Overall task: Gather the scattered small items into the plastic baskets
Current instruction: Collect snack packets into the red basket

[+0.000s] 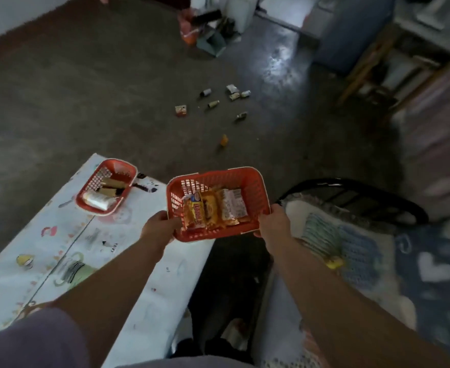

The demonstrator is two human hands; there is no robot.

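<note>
I hold a red plastic basket (255, 187) in the air with both hands. My left hand (160, 225) grips its left edge and my right hand (273, 221) grips its right edge. Inside lie several snack packets (213, 209), yellow and white. A second red basket (93, 181) stands on the white patterned table (59, 243) at the left, holding small tubes and bottles. Several small items lie scattered on the dark floor ahead: a little carton (181, 110), small bottles (213, 104), wrappers (233, 91) and a yellow piece (224, 140).
A black-framed chair with a cushion (351, 208) stands right of me, beside a blue blanket with heart shapes (431, 266). Wooden furniture (393, 62) is at the far right. Bags and clutter (208, 25) sit at the far end of the floor.
</note>
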